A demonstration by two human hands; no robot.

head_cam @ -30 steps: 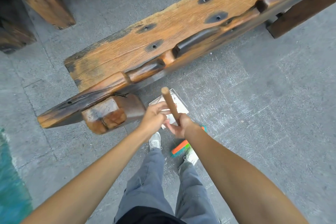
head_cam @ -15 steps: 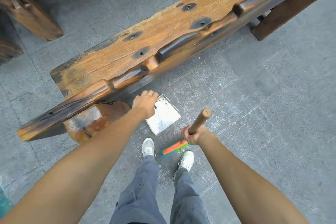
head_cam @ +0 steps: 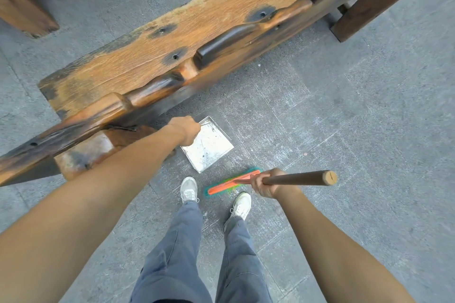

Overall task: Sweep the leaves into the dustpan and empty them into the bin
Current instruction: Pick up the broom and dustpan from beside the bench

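A flat metal dustpan (head_cam: 209, 146) lies on the grey paving just in front of the wooden bench. My left hand (head_cam: 186, 129) is over its far left corner with the fingers curled down; the thin handle seems to pass under them. My right hand (head_cam: 267, 186) grips the brown wooden broom handle (head_cam: 299, 178), which points right towards the camera. The broom head (head_cam: 231, 184), orange with green bristles, rests on the ground between the dustpan and my feet. No leaves or bin show in view.
A long rough wooden bench (head_cam: 187, 39) runs diagonally across the top, its leg block (head_cam: 93, 150) at the left. Another wooden piece (head_cam: 22, 10) sits top left, a dark beam (head_cam: 369, 7) top right. My white shoes (head_cam: 189, 189) stand on the paving.
My left hand let go of the broom handle and reached forward down to the dustpan's corner. My right hand swung the broom handle out to the right.
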